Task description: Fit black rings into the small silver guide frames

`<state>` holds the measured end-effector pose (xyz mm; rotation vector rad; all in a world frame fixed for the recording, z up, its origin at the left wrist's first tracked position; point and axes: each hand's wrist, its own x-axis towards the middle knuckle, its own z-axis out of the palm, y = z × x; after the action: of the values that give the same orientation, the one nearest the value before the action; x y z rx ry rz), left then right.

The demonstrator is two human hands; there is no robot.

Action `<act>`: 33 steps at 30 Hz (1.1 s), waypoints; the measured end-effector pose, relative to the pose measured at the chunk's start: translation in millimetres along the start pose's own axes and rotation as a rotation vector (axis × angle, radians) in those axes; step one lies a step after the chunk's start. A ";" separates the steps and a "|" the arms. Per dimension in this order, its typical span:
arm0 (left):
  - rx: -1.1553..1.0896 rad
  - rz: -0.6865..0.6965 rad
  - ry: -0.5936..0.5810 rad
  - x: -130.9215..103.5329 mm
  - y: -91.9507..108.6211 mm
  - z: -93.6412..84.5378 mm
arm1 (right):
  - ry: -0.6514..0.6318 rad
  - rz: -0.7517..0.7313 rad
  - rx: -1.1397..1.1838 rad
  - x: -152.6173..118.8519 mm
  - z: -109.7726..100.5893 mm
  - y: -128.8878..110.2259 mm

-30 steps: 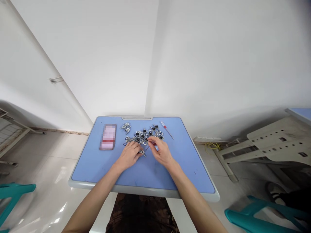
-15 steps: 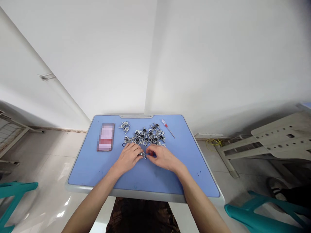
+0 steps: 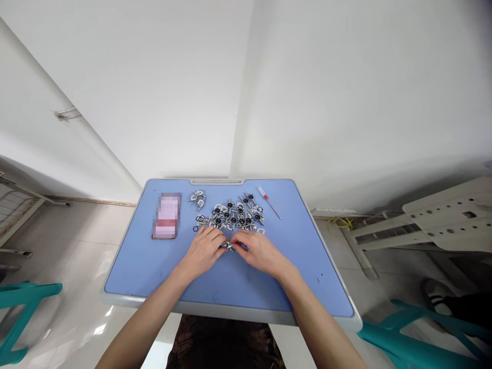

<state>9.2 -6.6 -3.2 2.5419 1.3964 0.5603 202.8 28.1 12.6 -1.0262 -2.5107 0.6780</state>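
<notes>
My left hand (image 3: pixel 205 249) is closed on a small metal part (image 3: pixel 227 246) near the middle of the blue table (image 3: pixel 154 266). My right hand (image 3: pixel 255 250) is closed too, its thumb and fingertips pinched at the right end of that part. Whether those fingertips hold something else is too small to see. Just beyond both hands lies a pile of metal parts with black round pieces (image 3: pixel 233 220). A smaller group of metal parts (image 3: pixel 197 197) lies behind and to the left.
A phone (image 3: pixel 166 215) lies at the table's left. A screwdriver with a clear and red handle (image 3: pixel 265 197) is at the back right. Teal stools (image 3: pixel 28 307) stand on both sides, and a person's shoe (image 3: pixel 438 297) shows at right.
My right thumb and fingers have closed together and moved slightly left against the metal part. My left hand keeps its hold. The whole view has shifted slightly.
</notes>
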 end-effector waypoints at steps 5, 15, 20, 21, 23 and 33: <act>-0.008 -0.008 -0.002 -0.3 0.7 0.2 | 0.037 -0.021 -0.002 -1.1 0.2 2.5; -0.078 0.002 -0.007 -1.6 3.3 -3.9 | -0.003 0.017 -0.100 -5.9 0.0 7.9; -0.021 0.045 -0.014 -2.6 3.2 -3.2 | -0.012 0.039 -0.163 -8.2 -1.2 6.9; -0.003 0.052 -0.013 -2.7 3.5 -2.9 | -0.014 0.040 -0.173 -8.7 -1.6 6.5; 0.028 0.067 -0.001 -2.6 4.5 -2.6 | -0.021 0.041 -0.192 -9.6 -2.3 6.0; -0.015 0.025 -0.009 0.2 10.2 -4.3 | -0.050 -0.008 -0.136 -11.5 -2.5 6.2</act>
<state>15.4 -12.1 4.2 2.5502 1.3538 0.5603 215.2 24.4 9.8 -1.0562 -2.6334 0.5424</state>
